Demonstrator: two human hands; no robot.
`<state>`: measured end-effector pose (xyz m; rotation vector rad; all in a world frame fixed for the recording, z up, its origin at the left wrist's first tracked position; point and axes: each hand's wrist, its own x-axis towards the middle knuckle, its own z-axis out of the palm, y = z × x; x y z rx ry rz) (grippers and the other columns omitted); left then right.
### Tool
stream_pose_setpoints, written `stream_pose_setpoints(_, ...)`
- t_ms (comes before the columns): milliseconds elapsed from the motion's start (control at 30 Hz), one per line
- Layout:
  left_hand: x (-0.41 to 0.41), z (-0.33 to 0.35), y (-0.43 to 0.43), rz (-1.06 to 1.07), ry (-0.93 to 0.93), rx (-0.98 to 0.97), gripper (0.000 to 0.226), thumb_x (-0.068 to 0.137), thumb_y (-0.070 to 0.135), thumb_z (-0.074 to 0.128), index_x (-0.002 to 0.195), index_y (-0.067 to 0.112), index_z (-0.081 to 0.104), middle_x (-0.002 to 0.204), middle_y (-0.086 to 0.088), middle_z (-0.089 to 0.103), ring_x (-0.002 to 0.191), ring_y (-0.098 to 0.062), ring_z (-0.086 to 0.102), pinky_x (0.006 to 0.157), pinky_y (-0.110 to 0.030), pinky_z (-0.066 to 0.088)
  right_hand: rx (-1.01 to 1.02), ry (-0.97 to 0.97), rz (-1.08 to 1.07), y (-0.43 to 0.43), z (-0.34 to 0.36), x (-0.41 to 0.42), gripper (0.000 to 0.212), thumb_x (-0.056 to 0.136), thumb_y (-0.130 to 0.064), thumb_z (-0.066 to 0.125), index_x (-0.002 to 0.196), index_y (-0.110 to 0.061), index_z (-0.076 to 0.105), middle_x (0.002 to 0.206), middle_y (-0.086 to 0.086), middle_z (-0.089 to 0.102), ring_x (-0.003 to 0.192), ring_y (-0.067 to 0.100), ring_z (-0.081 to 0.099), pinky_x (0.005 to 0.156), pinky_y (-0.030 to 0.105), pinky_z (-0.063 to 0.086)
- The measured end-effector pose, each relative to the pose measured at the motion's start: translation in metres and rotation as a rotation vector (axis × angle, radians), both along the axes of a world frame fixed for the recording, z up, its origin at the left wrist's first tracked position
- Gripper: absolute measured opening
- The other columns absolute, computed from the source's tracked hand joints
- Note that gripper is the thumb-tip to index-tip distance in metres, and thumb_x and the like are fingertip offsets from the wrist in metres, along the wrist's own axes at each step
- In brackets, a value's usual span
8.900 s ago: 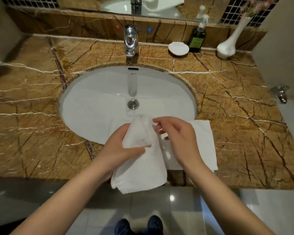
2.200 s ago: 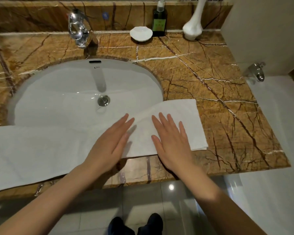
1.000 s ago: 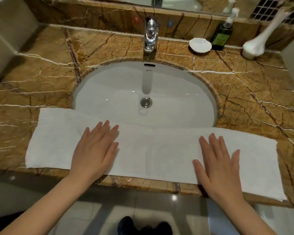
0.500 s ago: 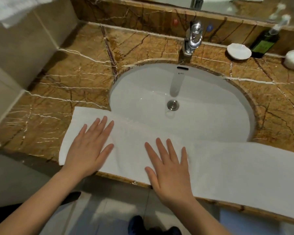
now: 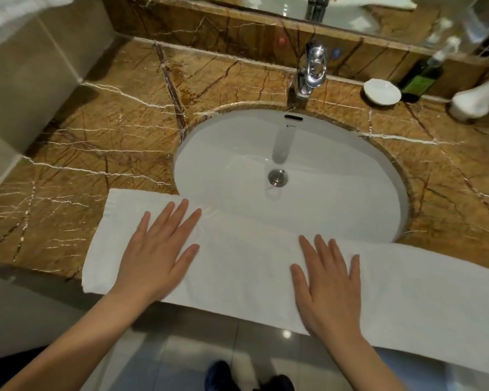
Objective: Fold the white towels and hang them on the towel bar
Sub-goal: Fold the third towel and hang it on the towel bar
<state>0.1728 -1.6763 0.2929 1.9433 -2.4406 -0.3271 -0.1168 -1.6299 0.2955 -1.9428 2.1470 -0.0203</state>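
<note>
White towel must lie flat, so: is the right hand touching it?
Touching. Head view shows the right hand lying flat, fingers straight, on the white towel.

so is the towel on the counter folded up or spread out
Spread out: the white towel lies as one long flat strip along the counter front, left hand and right hand flat on it.

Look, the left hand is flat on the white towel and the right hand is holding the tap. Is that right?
Not quite. The right hand is not holding the tap. It lies flat on the white towel, just as the left hand does. The tap stands apart from both hands, behind the sink. The head view shows this.
</note>
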Motion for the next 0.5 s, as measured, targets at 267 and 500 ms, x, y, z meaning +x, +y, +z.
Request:
stream_pose_setpoints(267,-0.032,0.014,0.007,-0.038,0.024,0.017,0.063,0.094,0.055,0.008,0.151,0.029,0.013,0.159,0.004,0.009,0.147,-0.015,0.004,0.118,-0.041,0.000,-0.113,-0.100,-0.007,0.008,0.013,-0.045,0.056,0.094,-0.046,0.019,0.146,-0.031,0.034,0.158,-0.003,0.023,0.148,0.014,0.005,0.117,0.038,-0.004)
stream_pose_setpoints(500,-0.088,0.001,0.011,-0.162,-0.011,0.019,0.063,0.092,0.057,-0.002,0.150,0.033,0.008,0.158,0.005,0.008,0.146,-0.014,0.004,0.118,-0.039,0.000,-0.087,-0.047,-0.244,0.025,0.006,-0.112,0.065,0.091,-0.053,0.009,0.151,-0.031,0.020,0.160,-0.003,0.011,0.148,0.017,0.003,0.119,0.047,0.000)
